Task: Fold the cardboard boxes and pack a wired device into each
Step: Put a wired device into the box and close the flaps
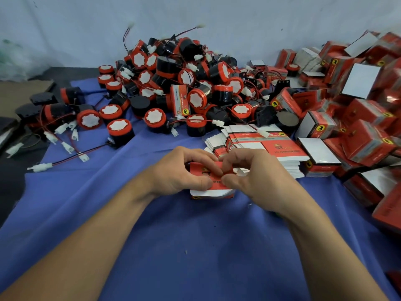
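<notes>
A half-folded red cardboard box (217,187), resting on a blue cloth (173,246), could buckle or spring open if the thumbs push its flap off the crease. Whether a wired device already sits inside cannot be told, so closing it now risks sealing it empty. The person's left hand (178,170) grips the box's left side, fingers curled over the top edge and thumb laid along the red flap. The right hand (258,177) mirrors it on the box's right side, thumb tip pinching the same flap. Left of and beyond the box sprawls a heap of wired devices (184,83). Just beyond it to the right lies a stack of flat boxes (264,144), with folded boxes (364,131) farther right.
</notes>
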`<move>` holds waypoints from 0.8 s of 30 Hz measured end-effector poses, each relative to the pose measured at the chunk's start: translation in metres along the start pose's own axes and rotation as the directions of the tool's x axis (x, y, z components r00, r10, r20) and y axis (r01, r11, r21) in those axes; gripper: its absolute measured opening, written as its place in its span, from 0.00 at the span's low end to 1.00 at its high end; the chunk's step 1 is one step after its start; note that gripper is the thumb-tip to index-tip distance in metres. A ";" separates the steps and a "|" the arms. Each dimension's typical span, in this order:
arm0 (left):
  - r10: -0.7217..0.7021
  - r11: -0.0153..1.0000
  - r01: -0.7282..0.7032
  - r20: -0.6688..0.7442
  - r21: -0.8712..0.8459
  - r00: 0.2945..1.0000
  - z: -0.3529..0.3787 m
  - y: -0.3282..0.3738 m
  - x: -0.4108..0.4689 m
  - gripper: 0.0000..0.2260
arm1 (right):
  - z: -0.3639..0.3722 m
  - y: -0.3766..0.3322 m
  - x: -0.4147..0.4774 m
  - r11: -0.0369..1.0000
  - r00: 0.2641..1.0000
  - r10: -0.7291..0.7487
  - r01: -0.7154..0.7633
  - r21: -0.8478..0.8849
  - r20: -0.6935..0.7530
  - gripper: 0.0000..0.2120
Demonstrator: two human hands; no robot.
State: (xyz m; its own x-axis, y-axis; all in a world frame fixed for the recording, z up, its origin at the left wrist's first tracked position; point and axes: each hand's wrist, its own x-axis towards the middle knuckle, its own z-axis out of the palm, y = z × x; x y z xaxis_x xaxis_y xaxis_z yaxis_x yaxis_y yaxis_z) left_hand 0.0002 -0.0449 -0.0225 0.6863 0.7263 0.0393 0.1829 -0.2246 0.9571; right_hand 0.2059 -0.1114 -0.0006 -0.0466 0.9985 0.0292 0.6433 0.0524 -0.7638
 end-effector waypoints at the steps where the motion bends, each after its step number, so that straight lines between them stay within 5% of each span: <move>1: 0.010 1.000 -0.010 0.004 0.026 1.000 0.002 0.000 0.001 0.11 | -0.001 0.000 0.000 1.000 0.999 0.007 -0.007 0.020 0.035 0.07; 7: 0.007 1.000 -0.006 0.021 -0.030 1.000 0.000 -0.004 -0.002 0.10 | -0.009 0.004 -0.006 0.984 0.989 -0.028 0.001 0.179 0.148 0.11; 14: 0.053 0.999 -0.052 -0.087 0.014 0.995 -0.004 -0.010 -0.004 0.12 | -0.006 0.001 -0.007 0.998 0.997 -0.060 0.060 0.014 0.048 0.17; 24: 0.074 0.997 -0.070 -0.168 0.029 0.983 -0.003 -0.013 -0.005 0.13 | 0.002 0.008 -0.001 0.994 1.000 -0.028 0.029 0.103 -0.004 0.13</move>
State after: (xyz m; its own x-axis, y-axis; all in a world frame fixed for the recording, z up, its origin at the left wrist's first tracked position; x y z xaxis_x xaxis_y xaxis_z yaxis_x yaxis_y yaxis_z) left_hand -0.0078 -0.0431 -0.0342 0.5698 0.8065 0.1578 0.1547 -0.2938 0.9433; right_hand 0.2099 -0.1116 -0.0081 -0.0614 0.9967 0.0537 0.5595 0.0789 -0.8250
